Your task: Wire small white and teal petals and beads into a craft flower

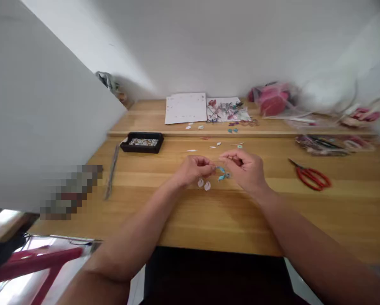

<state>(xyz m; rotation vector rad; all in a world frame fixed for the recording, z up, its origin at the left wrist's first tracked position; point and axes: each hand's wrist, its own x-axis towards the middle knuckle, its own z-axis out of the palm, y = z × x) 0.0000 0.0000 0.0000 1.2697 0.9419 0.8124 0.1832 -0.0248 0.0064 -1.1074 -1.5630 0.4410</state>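
1. This looks like a handcraft workspace, perhaps jewellery or ornament making; whether in a home or a small workshop cannot be told.
2. A pale, wood-grained table (215, 224) with a raised far ledge stands against a plain white wall (209, 46).
3. At the left, a black rectangular tray (140, 149) holds many tiny bead-like pieces.
4. Thin white leaf-shaped pieces (207, 186) and a small turquoise ornament (221, 178) show near the middle.
5. At the right lies a red-handled metal cutting tool (300, 170).
6. On the far ledge, multicoloured small parts (224, 111) and a clear plastic bag of pink material (274, 103) look like craft supplies.
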